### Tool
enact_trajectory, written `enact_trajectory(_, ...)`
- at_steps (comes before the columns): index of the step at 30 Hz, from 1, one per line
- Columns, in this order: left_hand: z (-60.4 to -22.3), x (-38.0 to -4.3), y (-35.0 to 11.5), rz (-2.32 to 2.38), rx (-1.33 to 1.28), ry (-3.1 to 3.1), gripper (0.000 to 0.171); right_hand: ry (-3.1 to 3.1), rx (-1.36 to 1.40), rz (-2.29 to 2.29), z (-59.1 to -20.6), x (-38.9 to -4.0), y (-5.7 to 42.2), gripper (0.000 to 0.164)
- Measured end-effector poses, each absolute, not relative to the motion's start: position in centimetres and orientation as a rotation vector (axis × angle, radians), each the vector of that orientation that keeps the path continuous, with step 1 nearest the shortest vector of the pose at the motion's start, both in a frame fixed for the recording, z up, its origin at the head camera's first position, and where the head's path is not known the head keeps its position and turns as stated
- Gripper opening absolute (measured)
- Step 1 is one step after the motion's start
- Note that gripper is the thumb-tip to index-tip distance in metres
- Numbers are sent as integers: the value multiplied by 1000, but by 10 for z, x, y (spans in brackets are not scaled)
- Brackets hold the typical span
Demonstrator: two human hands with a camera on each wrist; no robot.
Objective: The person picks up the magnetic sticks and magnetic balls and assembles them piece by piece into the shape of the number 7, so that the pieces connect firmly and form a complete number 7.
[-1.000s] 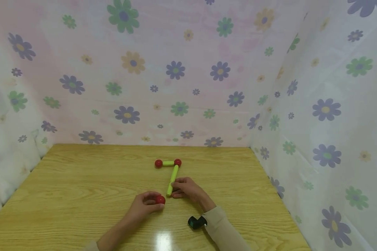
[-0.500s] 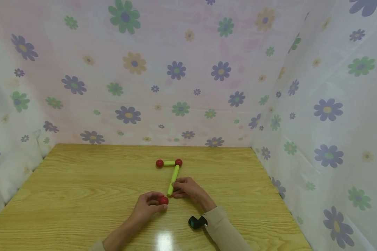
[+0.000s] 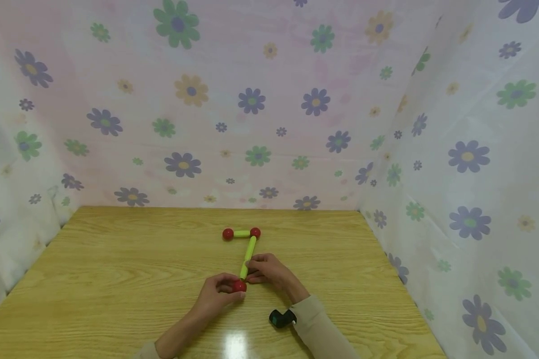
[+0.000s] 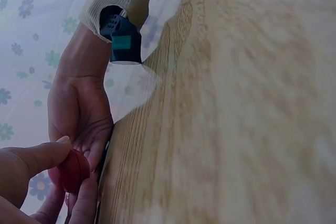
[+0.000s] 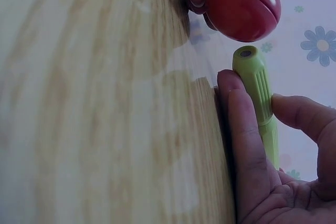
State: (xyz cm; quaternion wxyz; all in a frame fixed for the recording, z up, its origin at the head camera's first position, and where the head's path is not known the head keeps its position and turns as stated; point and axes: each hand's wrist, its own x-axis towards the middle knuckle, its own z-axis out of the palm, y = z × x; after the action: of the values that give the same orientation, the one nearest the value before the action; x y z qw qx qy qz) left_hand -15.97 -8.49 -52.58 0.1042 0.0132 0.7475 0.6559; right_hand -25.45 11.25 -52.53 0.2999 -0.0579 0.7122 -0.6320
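Observation:
My left hand [image 3: 215, 295] pinches a red ball [image 3: 239, 286] between thumb and fingers, low over the table. Just beyond it lies a long yellow-green rod [image 3: 248, 259], which my right hand [image 3: 271, 271] holds between thumb and fingers near its close end. In the right wrist view a small gap separates the red ball [image 5: 244, 6] from the rod's end [image 5: 252, 66], where a dark round spot shows. At the far end the rod meets a second red ball [image 3: 255, 233]. From there a short yellow-green rod [image 3: 241, 233] runs left to a third red ball [image 3: 227, 234].
A wood-grain table [image 3: 117, 279] spreads beneath both hands. Flower-patterned cloth [image 3: 220, 149] hangs behind it and along both sides. A black wrist camera [image 3: 282, 318] sits at the right sleeve.
My left hand has carried its red ball rightward, up close to the long rod's near end. My right hand keeps its hold on the rod in the same place.

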Motion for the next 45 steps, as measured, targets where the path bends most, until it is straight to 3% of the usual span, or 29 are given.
enact_trajectory(45,-524,-159,-78,1979,-81,2228,39,1868,-167,-1671,-525,-256,114,32)
